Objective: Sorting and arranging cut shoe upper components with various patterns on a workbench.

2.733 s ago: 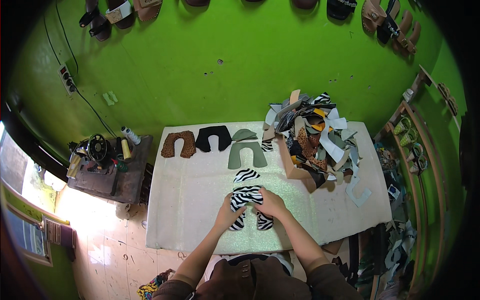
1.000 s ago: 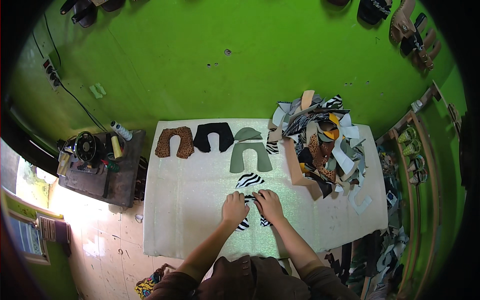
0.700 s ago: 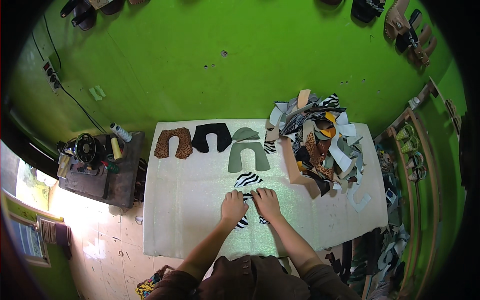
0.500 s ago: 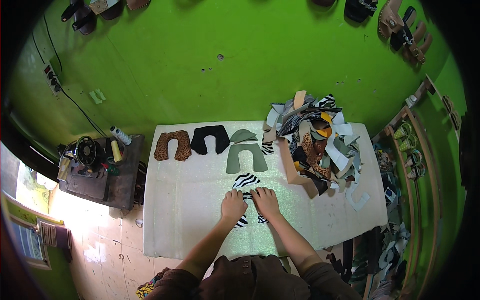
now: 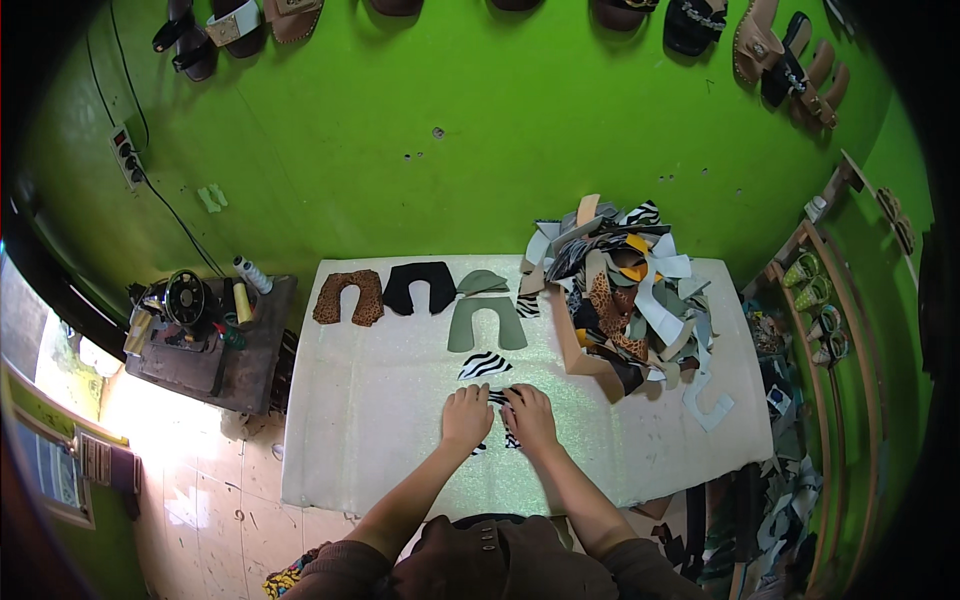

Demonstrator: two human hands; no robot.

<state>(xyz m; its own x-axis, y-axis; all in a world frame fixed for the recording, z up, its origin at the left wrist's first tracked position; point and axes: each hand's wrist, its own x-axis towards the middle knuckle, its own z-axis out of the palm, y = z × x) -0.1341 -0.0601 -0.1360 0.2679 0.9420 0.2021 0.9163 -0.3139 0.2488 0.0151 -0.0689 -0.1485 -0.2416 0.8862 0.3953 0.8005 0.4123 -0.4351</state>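
Note:
My left hand (image 5: 467,418) and my right hand (image 5: 530,414) are side by side at the near middle of the table. Between them is a zebra-print cut piece (image 5: 497,397), its upper edge held under curled fingertips. Its two striped ends show below the hands; the rest is covered. Just beyond lies a smaller half-moon zebra-print piece (image 5: 485,366). Farther back are a grey-green arch-shaped piece (image 5: 487,309) and small grey-green curved pieces (image 5: 482,283). To their left lie a black arch-shaped piece (image 5: 398,289) and leopard-print arch-shaped pieces (image 5: 330,297).
At the table's (image 5: 370,430) back right, a cardboard box (image 5: 565,335) overflows with material scraps (image 5: 610,285). A pale hooked scrap (image 5: 710,408) lies beside it. A sewing machine (image 5: 185,330) stands left. Sandals (image 5: 690,25) hang on the green wall; a wooden rack (image 5: 845,400) is right.
The whole view has tilted slightly upward, showing more sandals on the wall. Both hands stay on the zebra-print piece with little movement.

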